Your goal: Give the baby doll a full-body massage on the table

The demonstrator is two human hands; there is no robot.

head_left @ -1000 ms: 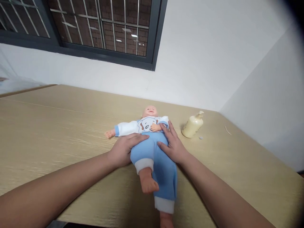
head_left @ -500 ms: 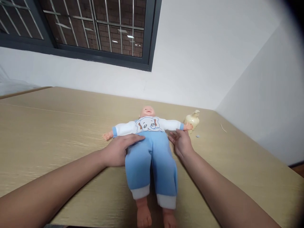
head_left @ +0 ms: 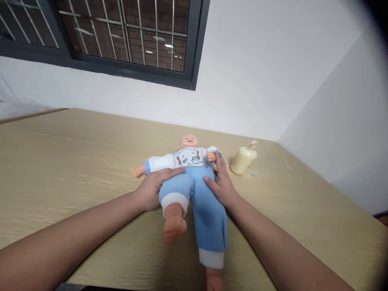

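The doll [head_left: 203, 192] hides fingers of my left grip [head_left: 150, 188], its closure unclear; my right grip [head_left: 223, 186] touches the doll, spread. One foot [head_left: 214, 278] is cropped; lengthwise, the head [head_left: 188, 141] points away.

Under my fingers [head_left: 172, 173], the doll's trousers [head_left: 209, 220] are plain sky blue, ending in white cuffs [head_left: 211, 259]. The doll's top [head_left: 159, 162] is white, its sleeve edge [head_left: 147, 166] a similar blue, and I see an elephant print [head_left: 189, 158] on its front: white with dark blue outlines, ringed eyes and brown patches. Pale pink covers the doll's head [head_left: 188, 140]; the feet [head_left: 174, 223] are a deeper, browner pink. To me the pump bottle [head_left: 243, 161] looks creamy yellow with darker markings; the scrap [head_left: 254, 174] beside it is grey-blue. My counter [head_left: 100, 149] is pale tan with faint, lighter streaks. I see a white wall [head_left: 251, 68], a dark slate-grey window frame [head_left: 197, 52], and silvery bars [head_left: 141, 27] before reddish-brown brickwork [head_left: 164, 22].
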